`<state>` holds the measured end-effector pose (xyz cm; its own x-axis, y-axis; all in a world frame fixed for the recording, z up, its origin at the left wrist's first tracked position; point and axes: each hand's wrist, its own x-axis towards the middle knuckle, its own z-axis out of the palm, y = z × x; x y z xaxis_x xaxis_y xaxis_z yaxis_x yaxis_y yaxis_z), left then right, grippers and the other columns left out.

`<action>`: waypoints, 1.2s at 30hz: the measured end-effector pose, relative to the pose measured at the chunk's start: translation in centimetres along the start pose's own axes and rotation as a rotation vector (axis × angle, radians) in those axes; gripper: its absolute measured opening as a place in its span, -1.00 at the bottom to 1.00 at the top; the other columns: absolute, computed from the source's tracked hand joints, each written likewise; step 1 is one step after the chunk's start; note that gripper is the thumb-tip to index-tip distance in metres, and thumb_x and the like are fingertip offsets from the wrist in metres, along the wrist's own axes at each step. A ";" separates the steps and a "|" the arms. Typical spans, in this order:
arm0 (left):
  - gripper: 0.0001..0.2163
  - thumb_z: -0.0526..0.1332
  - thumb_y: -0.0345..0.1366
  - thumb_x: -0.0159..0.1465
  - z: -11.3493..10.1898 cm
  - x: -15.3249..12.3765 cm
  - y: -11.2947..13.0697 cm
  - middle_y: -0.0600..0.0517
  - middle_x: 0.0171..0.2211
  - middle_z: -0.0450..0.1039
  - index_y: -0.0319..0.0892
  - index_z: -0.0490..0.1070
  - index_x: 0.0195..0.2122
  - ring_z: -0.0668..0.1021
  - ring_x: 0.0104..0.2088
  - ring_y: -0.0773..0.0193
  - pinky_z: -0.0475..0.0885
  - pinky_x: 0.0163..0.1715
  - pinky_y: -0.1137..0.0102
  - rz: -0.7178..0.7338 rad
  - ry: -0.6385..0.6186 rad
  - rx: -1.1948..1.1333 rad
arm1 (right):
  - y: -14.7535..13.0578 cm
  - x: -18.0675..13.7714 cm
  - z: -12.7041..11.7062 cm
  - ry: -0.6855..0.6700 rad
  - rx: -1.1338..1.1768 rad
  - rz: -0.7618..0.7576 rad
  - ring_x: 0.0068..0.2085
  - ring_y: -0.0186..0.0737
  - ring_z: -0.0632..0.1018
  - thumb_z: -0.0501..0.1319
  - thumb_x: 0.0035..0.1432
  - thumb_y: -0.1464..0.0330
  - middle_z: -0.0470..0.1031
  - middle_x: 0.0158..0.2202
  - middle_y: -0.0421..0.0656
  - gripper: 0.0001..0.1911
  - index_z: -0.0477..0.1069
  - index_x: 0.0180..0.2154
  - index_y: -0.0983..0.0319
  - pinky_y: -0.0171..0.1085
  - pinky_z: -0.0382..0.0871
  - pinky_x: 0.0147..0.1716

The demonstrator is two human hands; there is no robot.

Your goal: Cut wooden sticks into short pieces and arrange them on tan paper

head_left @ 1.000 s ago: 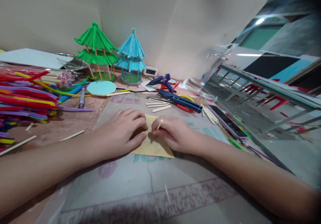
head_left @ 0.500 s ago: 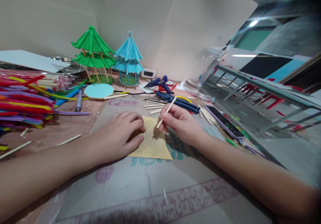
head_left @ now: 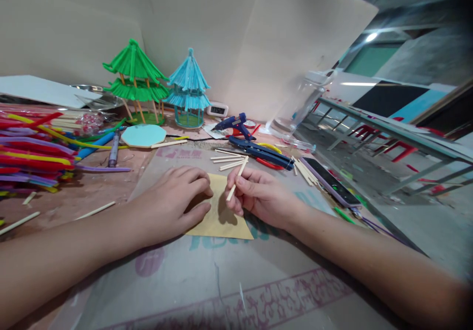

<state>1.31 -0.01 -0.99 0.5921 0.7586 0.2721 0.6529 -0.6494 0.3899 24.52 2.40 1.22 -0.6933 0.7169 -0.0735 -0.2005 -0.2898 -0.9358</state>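
Note:
My right hand [head_left: 264, 192] pinches a short, thin wooden stick [head_left: 237, 178] between thumb and fingers. The stick is tilted, its lower end just above a tan sheet that looks like sandpaper [head_left: 221, 224]. On the left edge of that sheet rests my left hand [head_left: 183, 197], palm down, fingers loosely bent and thumb apart, with nothing visible in it. Behind the sheet lie several loose wooden sticks [head_left: 227, 165]. The sheet lies on a grey printed plastic mat [head_left: 177, 280].
Blue pliers [head_left: 262, 152] and a glue gun [head_left: 234, 123] lie behind my right hand; a phone [head_left: 328, 180] is at the right edge. Green [head_left: 136, 69] and blue [head_left: 190, 74] pavilion models stand at the back. Pipe cleaners [head_left: 33, 157] are piled left, beside a light-blue octagon [head_left: 144, 136].
My right hand has shifted slightly left and down with the stick, turning so more of the fingers show. The left hand stays on the tan sheet.

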 end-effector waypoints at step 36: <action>-0.89 0.23 -0.35 0.40 -1.0 -0.3 1.1 0.04 -0.20 0.54 -0.09 0.56 -0.24 0.51 -0.11 0.18 0.31 -0.01 0.22 0.259 0.383 0.019 | 0.0 -0.5 1.2 0.140 -0.438 -0.162 -0.49 -0.38 0.51 0.42 0.17 0.25 0.61 -0.43 -0.20 -0.80 0.52 -0.31 0.23 -0.36 0.45 -0.46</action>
<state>1.36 -0.92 0.24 0.5215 0.5340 0.6655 0.5171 -0.8182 0.2513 24.03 1.24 1.68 -0.5718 0.8176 0.0673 0.0331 0.1050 -0.9939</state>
